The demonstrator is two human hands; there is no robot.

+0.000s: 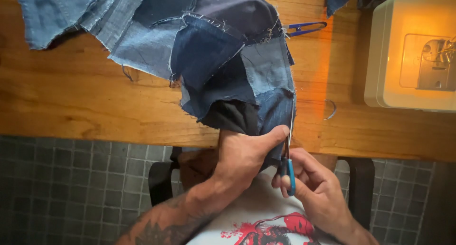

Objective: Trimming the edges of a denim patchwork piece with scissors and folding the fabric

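Scissors with blue handles sit gripped in the right hand, blades seemingly along the patchwork denim piece's edge; the left hand pinches that fabric at the wooden table's front edge.

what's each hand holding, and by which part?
Right hand holds the scissors by their blue handles, blades along the patchwork's right edge. Left hand grips the denim patchwork at its near edge, thumb beside the blades.
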